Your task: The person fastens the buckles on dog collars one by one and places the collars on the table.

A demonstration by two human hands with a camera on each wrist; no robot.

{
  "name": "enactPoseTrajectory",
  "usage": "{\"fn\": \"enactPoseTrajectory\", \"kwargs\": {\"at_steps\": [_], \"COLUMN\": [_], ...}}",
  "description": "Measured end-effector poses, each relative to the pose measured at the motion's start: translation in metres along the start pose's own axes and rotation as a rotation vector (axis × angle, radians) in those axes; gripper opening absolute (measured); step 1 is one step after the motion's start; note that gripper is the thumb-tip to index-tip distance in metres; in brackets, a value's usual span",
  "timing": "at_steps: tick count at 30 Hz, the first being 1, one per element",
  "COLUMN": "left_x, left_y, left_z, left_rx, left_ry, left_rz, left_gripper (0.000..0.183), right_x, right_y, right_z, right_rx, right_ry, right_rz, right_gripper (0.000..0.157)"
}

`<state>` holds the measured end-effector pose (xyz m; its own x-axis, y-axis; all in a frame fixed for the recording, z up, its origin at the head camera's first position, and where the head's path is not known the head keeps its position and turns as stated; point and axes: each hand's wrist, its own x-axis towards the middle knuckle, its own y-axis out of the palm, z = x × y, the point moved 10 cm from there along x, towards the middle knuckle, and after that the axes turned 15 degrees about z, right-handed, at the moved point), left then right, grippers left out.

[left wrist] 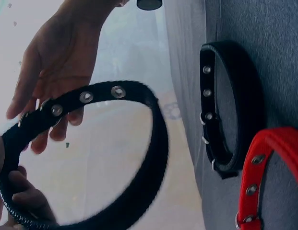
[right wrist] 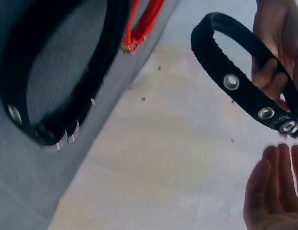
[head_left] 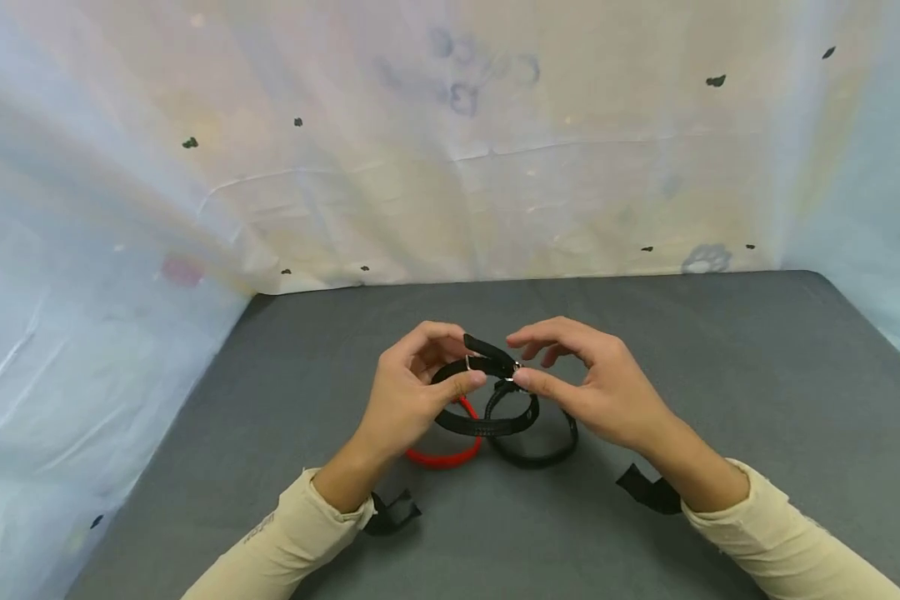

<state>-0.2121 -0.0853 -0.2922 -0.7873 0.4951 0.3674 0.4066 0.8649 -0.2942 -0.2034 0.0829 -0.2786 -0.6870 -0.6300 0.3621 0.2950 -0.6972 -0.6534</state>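
A black collar with metal eyelets and a buckle is held up, closed into a loop with its strap end sticking out. My left hand grips its left side, thumb in front and fingers curled behind the band. At the buckle, the thumb of my right hand touches the collar, while the other fingers stay fairly straight and apart from the band. Below the held collar, a red collar and a second black collar lie on the grey table.
The grey table meets a pale patterned sheet at the back, and more sheeting hangs at both sides. Black straps stick out by the wrists, below beige sleeves.
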Motion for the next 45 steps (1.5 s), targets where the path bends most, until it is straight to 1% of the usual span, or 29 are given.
{"fn": "enactPoseTrajectory", "kwargs": {"at_steps": [3, 5, 8, 11, 15, 18, 20, 22, 25, 28, 36, 41, 45], "left_x": [-0.002, -0.002, 0.0, 0.002, 0.004, 0.004, 0.004, 0.004, 0.005, 0.004, 0.005, 0.006, 0.006], "left_y": [0.002, 0.003, 0.003, 0.006, 0.01, 0.009, 0.009, 0.011, 0.015, 0.016, 0.015, 0.016, 0.017], "left_z": [0.004, 0.007, 0.012, 0.019, 0.025, 0.028, 0.03, 0.033, 0.035, 0.034, 0.028, 0.027, 0.028], "left_rx": [0.02, 0.024, 0.013, 0.014, 0.015, 0.018, 0.022, 0.017, -0.01, -0.028, 0.01, 0.014, 0.033], "left_ry": [-0.024, -0.035, -0.075, -0.132, -0.175, -0.205, -0.239, -0.274, -0.303, -0.298, -0.248, -0.227, -0.224], "left_rz": [0.013, 0.015, 0.019, 0.047, 0.077, 0.063, 0.064, 0.081, 0.113, 0.118, 0.099, 0.097, 0.097], "left_gripper": [0.039, 0.038, 0.036, 0.032, 0.029, 0.031, 0.03, 0.029, 0.027, 0.028, 0.028, 0.026, 0.025], "right_x": [0.001, 0.002, 0.002, 0.002, 0.003, 0.003, 0.004, 0.004, 0.003, 0.002, -0.001, -0.002, -0.003], "right_y": [0.008, 0.01, 0.005, -0.001, -0.005, -0.004, -0.003, -0.004, -0.006, -0.007, -0.01, -0.011, -0.01], "right_z": [0.002, 0.004, 0.008, 0.009, 0.009, 0.008, 0.008, 0.009, 0.01, 0.011, 0.014, 0.013, 0.015], "right_rx": [0.018, 0.017, 0.004, 0.006, 0.02, 0.027, 0.026, 0.017, -0.015, -0.046, -0.098, -0.105, -0.104], "right_ry": [-0.041, -0.069, -0.103, -0.12, -0.128, -0.133, -0.14, -0.146, -0.155, -0.157, -0.152, -0.142, -0.161], "right_rz": [-0.022, -0.04, -0.08, -0.11, -0.103, -0.081, -0.075, -0.077, -0.087, -0.094, -0.129, -0.134, -0.136], "right_gripper": [0.036, 0.036, 0.035, 0.036, 0.039, 0.038, 0.037, 0.036, 0.035, 0.032, 0.027, 0.03, 0.033]}}
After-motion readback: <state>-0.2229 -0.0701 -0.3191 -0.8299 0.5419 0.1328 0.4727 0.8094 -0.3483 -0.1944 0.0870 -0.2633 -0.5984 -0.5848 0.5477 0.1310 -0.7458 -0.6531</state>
